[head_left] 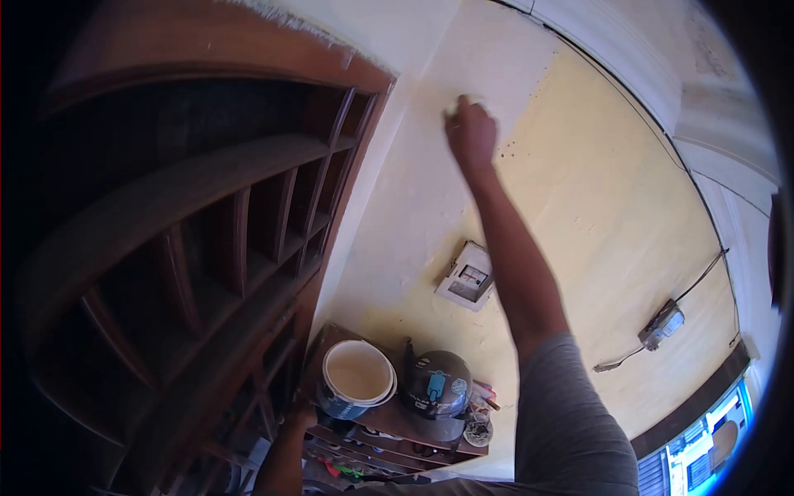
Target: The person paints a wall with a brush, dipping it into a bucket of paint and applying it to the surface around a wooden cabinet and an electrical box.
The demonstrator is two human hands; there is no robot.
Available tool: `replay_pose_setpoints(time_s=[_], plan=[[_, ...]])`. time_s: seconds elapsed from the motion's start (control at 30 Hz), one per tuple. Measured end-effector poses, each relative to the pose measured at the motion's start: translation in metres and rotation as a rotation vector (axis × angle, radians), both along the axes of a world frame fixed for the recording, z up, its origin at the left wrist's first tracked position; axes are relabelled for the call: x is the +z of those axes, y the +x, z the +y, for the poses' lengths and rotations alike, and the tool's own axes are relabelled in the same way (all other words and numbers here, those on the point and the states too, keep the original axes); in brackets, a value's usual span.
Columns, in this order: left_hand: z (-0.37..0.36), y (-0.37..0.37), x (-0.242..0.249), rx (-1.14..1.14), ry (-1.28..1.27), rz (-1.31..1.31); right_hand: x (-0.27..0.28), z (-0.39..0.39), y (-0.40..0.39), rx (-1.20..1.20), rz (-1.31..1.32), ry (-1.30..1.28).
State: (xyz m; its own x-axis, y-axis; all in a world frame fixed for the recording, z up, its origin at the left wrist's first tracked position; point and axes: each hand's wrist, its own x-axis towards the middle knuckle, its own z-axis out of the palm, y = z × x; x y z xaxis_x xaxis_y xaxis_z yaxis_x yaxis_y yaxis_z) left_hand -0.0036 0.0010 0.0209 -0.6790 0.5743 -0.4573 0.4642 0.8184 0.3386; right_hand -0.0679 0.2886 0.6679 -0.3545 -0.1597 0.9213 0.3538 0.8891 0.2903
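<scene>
My right hand [471, 135] is raised high against the wall [529, 207], with its fingers closed. A small pale edge shows at the fingertips, but what it belongs to is hidden. Around the hand the wall is whitish, and to the right it turns yellow. Low down, my left hand [301, 413] is beside the left end of a wooden shelf [397, 423], close to a white and blue bucket [358, 376]. Its fingers are dark and partly hidden, so I cannot see what they grip. The bucket stands upright on the shelf, with pale insides.
A dark helmet [438, 384] sits right of the bucket. Below the raised arm, an electrical box [467, 277] is fixed to the wall. Another device [662, 325] with cables hangs farther right. A brown wooden frame with bars [240, 240] fills the left side.
</scene>
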Motion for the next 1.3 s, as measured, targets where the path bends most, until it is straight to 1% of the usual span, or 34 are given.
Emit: replay_pose_setpoints(time_s=[0.03,0.07,0.1,0.17,0.23,0.3,0.37,0.43,0.5,0.57,0.6,0.63,0.7,0.73,0.77,0.8,0.83,0.9,0.93,0.97,1.0,1.03,1.07,1.1,1.13,1.17,1.2,1.27,1.3], plan=[[0.0,0.001,0.0,0.027,0.016,-0.033,-0.015,-0.005,-0.018,0.128,0.016,-0.012],[0.0,0.002,0.001,0.051,0.029,-0.068,-0.027,-0.022,-0.033,0.178,0.127,0.006],[0.0,0.004,0.003,0.048,0.021,-0.059,-0.034,-0.031,-0.043,0.25,0.048,-0.052],[-0.002,0.006,0.005,0.058,0.052,-0.045,-0.04,-0.048,-0.045,0.317,0.062,-0.125],[-0.004,-0.001,-0.002,0.054,0.045,-0.045,-0.037,-0.04,-0.034,0.515,0.19,-0.068],[0.0,-0.001,-0.011,0.047,0.049,-0.058,-0.026,-0.014,0.004,0.677,0.23,-0.306],[0.001,-0.002,-0.016,0.047,0.021,-0.05,-0.017,0.012,0.037,0.618,0.277,-0.38],[0.001,-0.002,-0.012,0.019,-0.003,-0.051,-0.001,0.029,0.068,0.531,0.312,-0.372],[0.001,-0.004,-0.011,-0.006,-0.023,-0.043,0.025,0.033,0.094,0.423,0.316,-0.268],[0.003,-0.006,-0.021,-0.021,-0.026,-0.007,0.058,0.014,0.115,0.31,0.26,-0.132],[0.004,-0.006,-0.019,-0.016,-0.021,-0.007,0.076,0.016,0.116,0.331,0.216,0.007],[0.004,-0.004,-0.014,0.029,-0.003,-0.051,0.094,0.009,0.116,0.272,0.177,0.11],[0.001,0.0,-0.004,0.074,0.015,-0.1,0.129,0.011,0.103,0.181,0.074,0.2],[-0.001,0.002,0.002,0.089,0.016,-0.087,0.145,0.022,0.092,0.182,0.068,0.202],[0.001,0.005,0.005,0.102,0.015,-0.076,0.16,0.036,0.079,0.15,0.028,0.297],[0.003,0.005,0.003,0.099,0.016,-0.086,0.162,0.04,0.073,0.116,-0.015,0.392],[0.002,0.005,0.002,0.103,0.028,-0.073,0.155,0.048,0.069,0.113,-0.026,0.389],[0.0,0.004,0.002,0.1,0.032,-0.07,0.131,0.055,0.062,-0.009,-0.17,0.36],[-0.001,0.003,0.004,0.087,0.025,-0.078,0.107,0.058,0.064,-0.029,-0.286,0.311],[-0.002,0.003,0.004,0.076,0.021,-0.084,0.075,0.068,0.063,-0.071,-0.34,0.437],[-0.003,0.002,-0.005,0.068,0.019,-0.087,0.037,0.066,0.064,-0.079,-0.411,0.476],[-0.002,0.002,-0.017,0.037,0.032,-0.019,-0.007,0.064,0.068,-0.155,-0.571,0.102],[-0.002,0.001,-0.022,0.006,0.047,0.052,-0.043,0.061,0.082,-0.148,-0.695,0.35],[-0.003,0.002,-0.017,0.001,0.048,0.055,-0.078,0.065,0.086,-0.084,-0.795,0.322],[-0.005,0.003,0.0,0.021,0.036,-0.006,-0.099,0.047,0.094,-0.09,-0.911,0.305],[-0.006,0.005,0.012,0.044,0.024,-0.066,-0.109,0.032,0.097,-0.093,-1.026,0.289],[-0.005,0.004,0.016,0.048,0.03,-0.059,-0.106,0.026,0.093,-0.093,-1.017,0.296],[-0.006,0.003,0.018,0.01,-0.034,-0.079,-0.094,0.017,0.084,0.05,-1.137,0.069],[-0.007,0.004,0.015,0.009,-0.034,-0.078,-0.075,0.017,0.08,0.25,-0.994,0.067]])
